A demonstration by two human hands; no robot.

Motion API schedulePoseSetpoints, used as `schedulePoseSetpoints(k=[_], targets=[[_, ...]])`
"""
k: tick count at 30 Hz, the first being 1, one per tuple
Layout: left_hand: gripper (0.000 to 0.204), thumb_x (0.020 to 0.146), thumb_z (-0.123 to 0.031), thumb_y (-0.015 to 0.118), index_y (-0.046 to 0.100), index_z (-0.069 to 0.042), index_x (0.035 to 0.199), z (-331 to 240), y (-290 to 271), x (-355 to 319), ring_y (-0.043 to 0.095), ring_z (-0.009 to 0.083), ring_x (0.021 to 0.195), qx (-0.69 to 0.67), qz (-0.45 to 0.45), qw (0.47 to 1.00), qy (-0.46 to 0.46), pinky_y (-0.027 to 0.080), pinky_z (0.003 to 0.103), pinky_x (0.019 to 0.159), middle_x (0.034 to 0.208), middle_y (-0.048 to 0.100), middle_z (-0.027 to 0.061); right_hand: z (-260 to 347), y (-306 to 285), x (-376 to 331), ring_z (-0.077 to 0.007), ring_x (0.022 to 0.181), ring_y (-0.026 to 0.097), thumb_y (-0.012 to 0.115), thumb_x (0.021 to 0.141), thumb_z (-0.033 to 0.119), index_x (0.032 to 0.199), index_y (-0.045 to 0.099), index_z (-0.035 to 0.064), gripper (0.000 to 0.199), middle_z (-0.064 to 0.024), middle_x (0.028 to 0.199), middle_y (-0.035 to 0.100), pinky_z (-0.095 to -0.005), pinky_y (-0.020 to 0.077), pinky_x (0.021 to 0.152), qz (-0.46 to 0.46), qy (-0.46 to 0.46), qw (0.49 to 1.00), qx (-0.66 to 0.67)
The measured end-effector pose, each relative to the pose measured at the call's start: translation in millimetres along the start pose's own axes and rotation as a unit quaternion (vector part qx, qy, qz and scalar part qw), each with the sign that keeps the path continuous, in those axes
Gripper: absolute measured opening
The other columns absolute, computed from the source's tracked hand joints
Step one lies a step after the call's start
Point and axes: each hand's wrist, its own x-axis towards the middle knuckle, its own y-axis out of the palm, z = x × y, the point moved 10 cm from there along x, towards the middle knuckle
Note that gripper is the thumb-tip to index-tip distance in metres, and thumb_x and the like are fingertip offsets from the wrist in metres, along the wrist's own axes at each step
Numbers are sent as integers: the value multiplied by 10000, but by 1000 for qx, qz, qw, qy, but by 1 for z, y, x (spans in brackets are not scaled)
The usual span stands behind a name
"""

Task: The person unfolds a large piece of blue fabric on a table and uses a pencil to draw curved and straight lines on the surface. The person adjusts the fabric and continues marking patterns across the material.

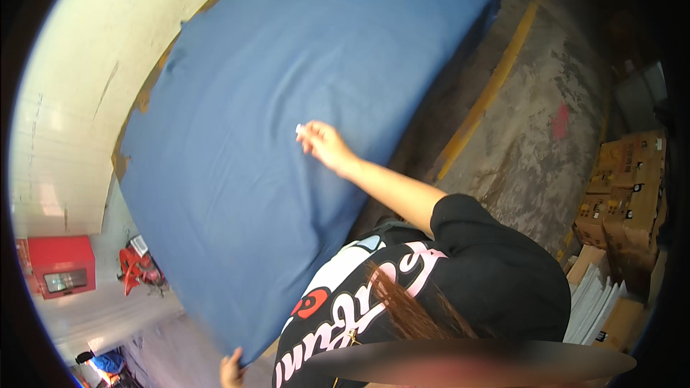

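A wide sheet of blue fabric (273, 72) lies over a long table, with soft creases near its middle. My left hand (231, 368) is closed on the fabric's near corner at the lower left, fingers pinching the edge. Over the middle of the sheet hovers my right hand (325, 145), its fingertips pinched on a small white piece (300, 128), too small to identify. Whether the right hand touches the cloth I cannot tell.
Brown board edges (144, 93) show beneath the fabric along the pale wall (79, 100). A red box (63, 266) hangs at the left. Stacked cartons (622, 187) and white sheets (595, 305) stand right, past a floor with a yellow line (489, 93).
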Motion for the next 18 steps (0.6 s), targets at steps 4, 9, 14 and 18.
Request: schedulePoseSetpoints(k=[4, 9, 14, 18], targets=[[342, 850, -263, 747, 621, 0, 1028, -86, -70, -38, 664, 213, 748, 149, -294, 936, 123, 494, 302, 510, 944, 667, 134, 14, -46, -80, -16, 514, 388, 550, 1001, 393, 893, 592, 100, 315, 54, 650, 535, -182, 315, 472, 139, 68, 988, 26], [336, 836, -310, 746, 648, -21, 978, -169, -42, -96, 660, 255, 785, 211, -578, 767, 183, 509, 352, 612, 926, 674, 137, 19, -166, -147, -2, 520, 375, 516, 1026, 338, 960, 598, 85, 274, 53, 704, 530, -156, 289, 461, 109, 145, 978, 103], [338, 822, -357, 744, 675, -43, 928, -309, 98, -67, 657, 296, 822, 180, -618, 678, 356, 525, 403, 714, 907, 682, 139, 42, -304, -137, 1, 566, 376, 506, 1035, 273, 1023, 602, 64, 230, 52, 717, 489, -155, 268, 473, -67, 112, 984, 119], [344, 868, -327, 707, 651, -20, 1014, -494, 352, 8, 666, 288, 851, 75, -391, 738, 544, 548, 382, 701, 971, 677, 146, 73, -422, -102, -9, 626, 405, 577, 1005, 257, 1027, 602, 84, 176, 74, 716, 465, -183, 309, 546, -114, -25, 993, 20]])
